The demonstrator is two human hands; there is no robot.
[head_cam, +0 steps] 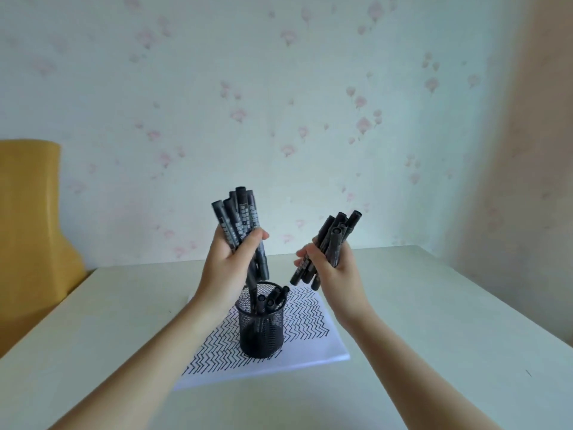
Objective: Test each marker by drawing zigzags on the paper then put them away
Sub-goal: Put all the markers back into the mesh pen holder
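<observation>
Since the paper (313, 346) at lower centre is already packed w/ zigzag rows, the testing part looks done & this reads as the put-away step. Only one view, the head cam, so all of it comes from there.

Mesh pen cup (261, 324) stands upright on the paper, centre of frame, w/ a few markers already inside, caps poking over the rim toward the right. Table (434, 305) fills the lower half; a yellow chair back (29, 218) sits at the left edge.

Left hand (228, 259), just left of centre, fingers & thumb wrapped round a bundle of black markers (240, 225). Bundle is near upright, fanning toward the top of frame, lower ends hanging right over the cup mouth; one looks to dip inside the rim, can't say if it touches. Forearm comes up from lower left, wrist bent so the palm faces right.

Right hand (328, 262), right of centre, grips a second bundle (333, 240), tilted, upper ends toward upper right, lower ends pointing down-left, apart from the cup & above the paper. Forearm enters from lower right.

Next move, my guess: lower the left bundle straight into the cup & loosen the grip, then swing the right bundle over the opening. Needs both kept roughly vertical; cup is filling up & is light mesh, so a sideways shove could tip it.
</observation>
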